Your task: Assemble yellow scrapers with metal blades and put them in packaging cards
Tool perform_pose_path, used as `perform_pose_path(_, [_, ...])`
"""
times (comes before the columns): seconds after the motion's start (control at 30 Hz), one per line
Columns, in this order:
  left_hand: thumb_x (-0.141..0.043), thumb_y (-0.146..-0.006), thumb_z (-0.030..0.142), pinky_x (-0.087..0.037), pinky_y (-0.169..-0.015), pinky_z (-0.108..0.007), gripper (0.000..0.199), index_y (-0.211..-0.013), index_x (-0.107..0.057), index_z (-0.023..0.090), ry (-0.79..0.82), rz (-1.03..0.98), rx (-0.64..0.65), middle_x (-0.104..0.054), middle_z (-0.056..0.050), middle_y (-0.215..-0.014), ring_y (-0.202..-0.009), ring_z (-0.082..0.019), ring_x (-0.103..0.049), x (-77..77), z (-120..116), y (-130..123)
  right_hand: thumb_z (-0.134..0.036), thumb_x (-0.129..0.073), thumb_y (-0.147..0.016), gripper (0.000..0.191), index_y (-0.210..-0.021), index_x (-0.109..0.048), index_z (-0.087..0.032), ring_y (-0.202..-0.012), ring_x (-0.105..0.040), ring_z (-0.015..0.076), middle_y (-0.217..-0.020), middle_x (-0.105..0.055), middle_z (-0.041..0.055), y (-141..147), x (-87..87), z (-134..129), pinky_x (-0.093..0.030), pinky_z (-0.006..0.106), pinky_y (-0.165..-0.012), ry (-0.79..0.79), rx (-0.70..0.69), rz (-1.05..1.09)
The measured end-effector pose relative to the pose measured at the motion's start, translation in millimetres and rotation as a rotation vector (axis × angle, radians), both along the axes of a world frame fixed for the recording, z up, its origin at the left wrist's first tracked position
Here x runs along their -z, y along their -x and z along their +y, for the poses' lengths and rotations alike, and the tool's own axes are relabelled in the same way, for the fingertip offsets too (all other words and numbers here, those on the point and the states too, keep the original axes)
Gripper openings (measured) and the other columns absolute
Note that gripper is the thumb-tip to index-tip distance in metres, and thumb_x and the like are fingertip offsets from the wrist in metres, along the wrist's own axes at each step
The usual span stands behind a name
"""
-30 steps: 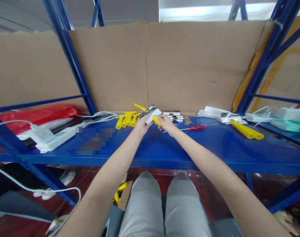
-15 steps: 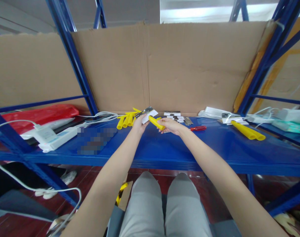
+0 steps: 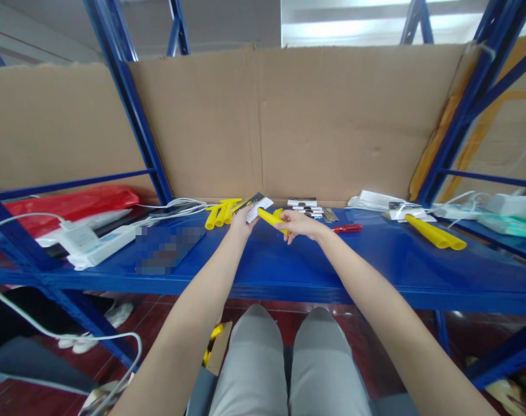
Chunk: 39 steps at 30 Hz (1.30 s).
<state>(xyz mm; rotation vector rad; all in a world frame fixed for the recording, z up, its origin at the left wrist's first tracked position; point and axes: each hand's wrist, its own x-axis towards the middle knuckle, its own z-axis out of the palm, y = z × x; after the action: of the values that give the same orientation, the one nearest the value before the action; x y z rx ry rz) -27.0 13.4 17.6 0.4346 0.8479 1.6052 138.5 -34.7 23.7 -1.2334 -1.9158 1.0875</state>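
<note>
Above the blue metal table (image 3: 271, 266), toward its back edge, gripping a black-and-white card (image 3: 256, 204) in the left hand (image 3: 242, 223) and, in the right hand (image 3: 301, 224), a yellow plastic tube (image 3: 271, 218) now turned more side-on, perhaps touching the card, so still mid-handling.

card (image 3: 260, 205): print too small to read | screwdriver (image 3: 349, 227): shaft hidden
</note>
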Motion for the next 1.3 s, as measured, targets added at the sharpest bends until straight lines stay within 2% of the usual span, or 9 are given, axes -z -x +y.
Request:
perform_pose_path(0.2, [-0.055, -0.083, -0.003, -0.056, -0.059, -0.022, 0.027, -0.103, -0.062, 0.014, 0.065, -0.044, -0.131, -0.070, -0.004, -0.077, -0.058, -0.012, -0.065, 0.3, 7.7, 10.3, -0.022, -0.069, -0.081, 0.021, -0.085, -0.048, -0.017, -0.049, -0.062, 0.0093, -0.064, -0.056, -0.0043, -14.2, -6.6, -1.7, -0.056, 0.020, -0.047, 0.089, -0.079, -0.048])
perform_pose_path(0.37, [-0.058, -0.079, -0.005, -0.055, -0.055, -0.021, 0.027, -0.097, -0.062, 0.014, 0.101, -0.001, -0.143, -0.067, -0.003, -0.073, -0.054, -0.012, -0.063, 2.2, 7.7, 7.9, -0.021, -0.072, -0.076, 0.023, -0.084, -0.051, -0.017, -0.052, -0.062, 0.0088, -0.066, -0.056, -0.0042, -19.9, -7.4, -0.3, -0.056, 0.021, -0.051, 0.109, -0.096, -0.083])
perform_pose_path(0.43, [-0.057, -0.080, -0.004, -0.054, -0.053, -0.021, 0.024, -0.094, -0.062, 0.014, 0.099, 0.038, -0.095, -0.066, -0.003, -0.071, -0.051, -0.012, -0.063, 3.6, 6.1, 5.1, -0.017, -0.071, -0.074, 0.027, -0.092, -0.052, -0.018, -0.055, -0.061, 0.0087, -0.071, -0.058, -0.0039, -18.0, -4.9, -0.7, -0.055, 0.020, -0.052, 0.087, -0.075, -0.090])
perform_pose_path(0.6, [-0.050, -0.084, -0.001, -0.058, -0.059, -0.024, 0.022, -0.093, -0.063, 0.015, 0.071, 0.148, 0.178, -0.067, -0.004, -0.069, -0.054, -0.013, -0.064, 5.8, -0.1, -4.2, -0.005, -0.066, -0.068, 0.046, -0.108, -0.049, -0.021, -0.062, -0.059, 0.0086, -0.090, -0.060, -0.0011, -0.6, 7.3, -3.4, -0.052, 0.020, -0.055, -0.072, -0.021, -0.026])
perform_pose_path(0.73, [-0.050, -0.085, 0.001, -0.059, -0.065, -0.030, 0.026, -0.101, -0.064, 0.014, 0.081, 0.177, 0.280, -0.069, -0.006, -0.071, -0.055, -0.015, -0.064, 5.3, -3.5, -7.9, -0.005, -0.059, -0.071, 0.045, -0.110, -0.044, -0.023, -0.051, -0.054, 0.0067, -0.096, -0.060, 0.0013, 12.1, 11.8, -6.5, -0.044, 0.019, -0.041, -0.087, 0.075, 0.012])
perform_pose_path(0.93, [-0.047, -0.088, 0.006, -0.057, -0.064, -0.031, 0.024, -0.102, -0.065, 0.014, 0.052, 0.185, 0.294, -0.068, -0.005, -0.068, -0.053, -0.016, -0.062, 3.3, -6.7, -7.4, -0.007, -0.053, -0.075, 0.059, -0.130, -0.040, -0.027, -0.045, -0.052, 0.0067, -0.109, -0.061, 0.0066, 18.5, 10.0, -10.5, -0.045, 0.022, -0.037, -0.056, 0.081, 0.021])
perform_pose_path(1.07, [-0.048, -0.091, 0.010, -0.056, -0.064, -0.029, 0.020, -0.099, -0.065, 0.014, -0.007, 0.170, 0.295, -0.067, -0.004, -0.067, -0.055, -0.016, -0.063, -0.9, -12.4, -8.5, -0.009, -0.048, -0.078, 0.070, -0.143, -0.034, -0.027, -0.045, -0.052, 0.0082, -0.102, -0.062, 0.0065, 22.0, 10.2, -11.6, -0.046, 0.023, -0.038, -0.031, 0.088, 0.030])
perform_pose_path(1.17, [-0.053, -0.092, 0.019, -0.056, -0.067, -0.030, 0.016, -0.098, -0.066, 0.014, -0.065, 0.152, 0.298, -0.069, -0.007, -0.073, -0.061, -0.017, -0.066, -3.6, -16.5, -8.9, -0.011, -0.048, -0.079, 0.073, -0.148, -0.029, -0.026, -0.045, -0.052, 0.0093, -0.094, -0.063, 0.0053, 22.8, 9.0, -11.1, -0.047, 0.023, -0.039, -0.029, 0.120, 0.075])
perform_pose_path(1.3, [-0.061, -0.089, 0.031, -0.057, -0.075, -0.032, 0.024, -0.109, -0.062, 0.018, -0.060, 0.152, 0.226, -0.069, -0.010, -0.090, -0.074, -0.019, -0.069, -4.4, -18.9, -7.9, -0.013, -0.049, -0.080, 0.075, -0.150, -0.027, -0.028, -0.045, -0.052, 0.0094, -0.094, -0.062, 0.0051, 16.4, -0.9, -8.0, -0.048, 0.023, -0.039, -0.050, 0.193, 0.182])
